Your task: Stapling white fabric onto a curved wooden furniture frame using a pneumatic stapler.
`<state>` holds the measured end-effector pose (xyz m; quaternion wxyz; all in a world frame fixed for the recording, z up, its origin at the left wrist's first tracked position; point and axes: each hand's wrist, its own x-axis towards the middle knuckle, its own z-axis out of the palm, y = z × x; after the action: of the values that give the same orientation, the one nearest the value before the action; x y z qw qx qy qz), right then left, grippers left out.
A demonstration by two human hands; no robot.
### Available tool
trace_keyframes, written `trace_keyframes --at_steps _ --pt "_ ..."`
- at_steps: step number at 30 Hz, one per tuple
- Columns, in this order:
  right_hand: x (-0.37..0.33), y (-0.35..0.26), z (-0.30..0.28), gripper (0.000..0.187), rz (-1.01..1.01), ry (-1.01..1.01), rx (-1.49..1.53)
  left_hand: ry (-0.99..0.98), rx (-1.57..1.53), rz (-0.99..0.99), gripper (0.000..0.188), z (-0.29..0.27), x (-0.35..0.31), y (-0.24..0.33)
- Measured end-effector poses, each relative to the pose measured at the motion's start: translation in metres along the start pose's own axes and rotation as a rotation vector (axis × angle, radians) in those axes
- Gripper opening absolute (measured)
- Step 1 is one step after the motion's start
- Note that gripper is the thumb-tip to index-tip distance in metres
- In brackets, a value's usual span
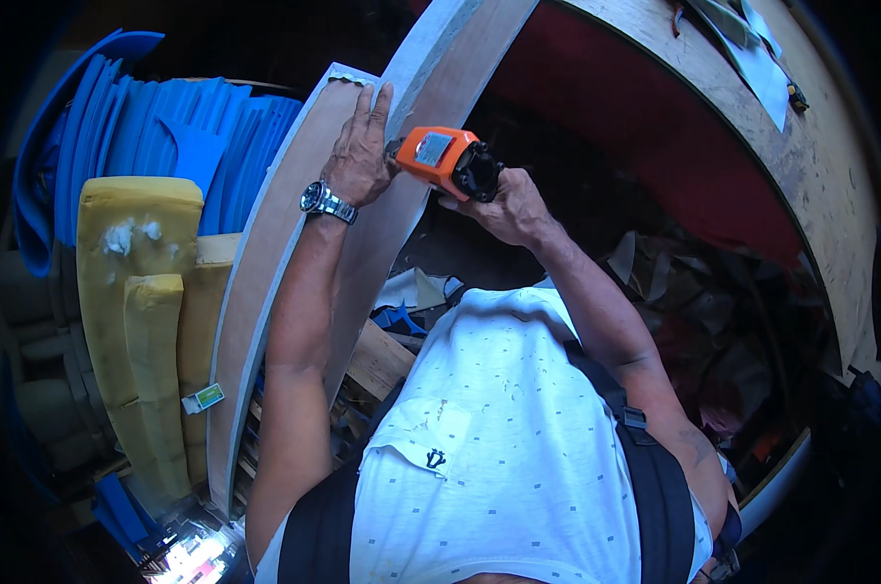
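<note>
My left hand [359, 164], a metal watch [327, 201] at its wrist, lies with fingers stretched along the top of a long curved wooden frame [241, 311]. In my right hand [514, 211] is an orange and black staple gun [431, 156]. Its narrow nose points left, close beside my left hand; whether it touches the wood is hidden. A pale strip covers the frame's edges, and its wood face is bare. Another curved wooden piece [452, 83] rises beyond the staple gun, next to the frame's upper end.
Blue foam sheets [178, 122] are stacked at the left, behind yellow foam pieces [134, 258]. A small green and white box [204, 398] rests by the frame. At the right curves a large wooden tabletop [800, 156], with scraps [669, 277] heaped beneath it.
</note>
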<state>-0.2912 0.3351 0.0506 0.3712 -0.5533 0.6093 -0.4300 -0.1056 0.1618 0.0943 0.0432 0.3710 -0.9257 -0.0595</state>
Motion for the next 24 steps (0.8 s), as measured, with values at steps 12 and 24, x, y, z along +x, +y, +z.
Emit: trace_keyframes --at_steps 12,24 --pt "-0.027 0.009 -0.116 0.057 0.162 0.089 -0.166 0.114 0.001 -0.063 0.098 0.000 -0.020 0.046" --pt "0.005 0.191 -0.491 0.049 0.371 0.282 -1.377 0.165 0.128 -0.252 0.059 -0.003 0.002 0.112"
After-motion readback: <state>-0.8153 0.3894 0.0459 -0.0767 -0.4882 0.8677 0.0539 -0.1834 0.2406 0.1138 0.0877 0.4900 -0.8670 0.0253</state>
